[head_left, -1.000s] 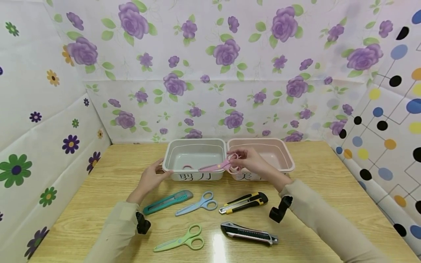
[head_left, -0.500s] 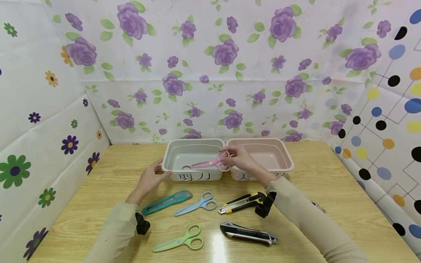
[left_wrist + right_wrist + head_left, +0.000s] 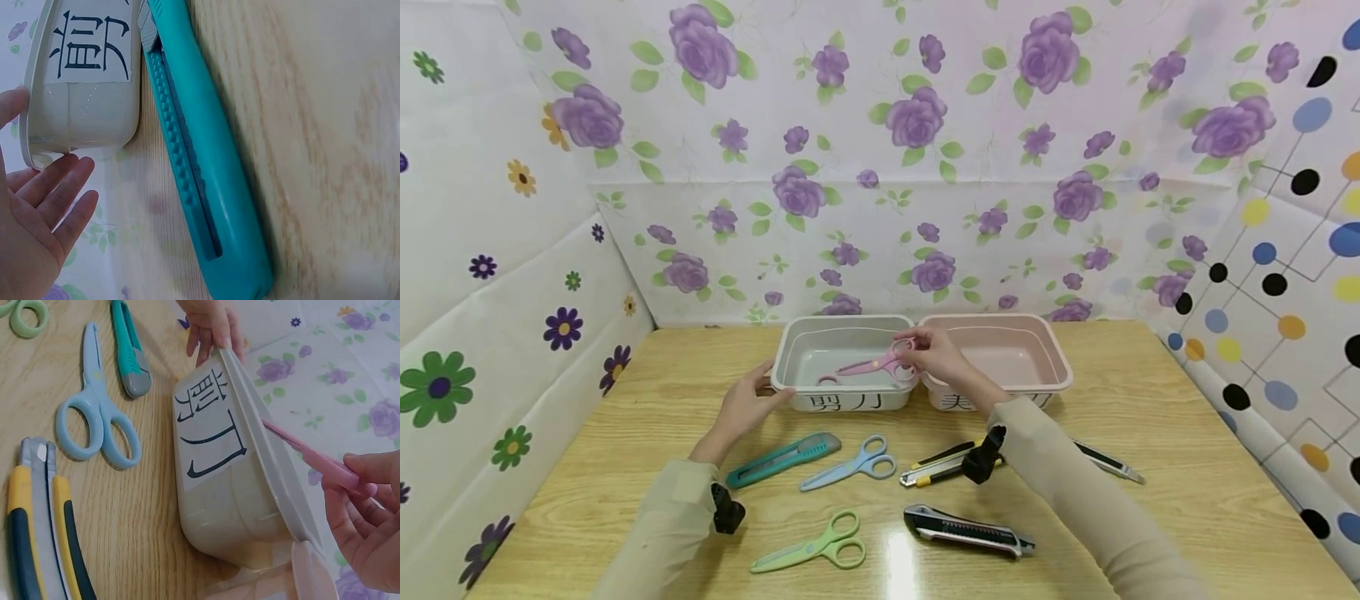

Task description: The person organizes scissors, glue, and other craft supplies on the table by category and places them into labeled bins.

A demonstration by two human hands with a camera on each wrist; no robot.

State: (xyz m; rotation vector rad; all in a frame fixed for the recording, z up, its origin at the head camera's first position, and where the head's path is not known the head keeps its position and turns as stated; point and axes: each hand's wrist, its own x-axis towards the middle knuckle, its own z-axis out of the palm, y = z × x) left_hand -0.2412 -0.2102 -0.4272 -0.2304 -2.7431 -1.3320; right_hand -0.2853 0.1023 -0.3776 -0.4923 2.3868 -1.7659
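My right hand pinches a pair of pink scissors by the handles, over the grey plastic basket labelled with black characters. In the right wrist view, the blades of the pink scissors point down past the basket's rim. Another pink loop shows inside the basket, probably another scissors handle; the rest is hidden. My left hand holds the basket's left front corner, thumb on the rim. Seen from the left wrist, its fingers lie against the basket's end, beside a teal utility knife.
A pink basket adjoins the grey one. In front lie blue scissors, green scissors, a yellow-black utility knife and a black-silver utility knife. Another utility knife is partly hidden by the right sleeve.
My right hand has carried the pink scissors leftward, from the gap between the baskets to over the grey one. My left hand stays at the corner. The rightmost utility knife has come out from behind the sleeve.
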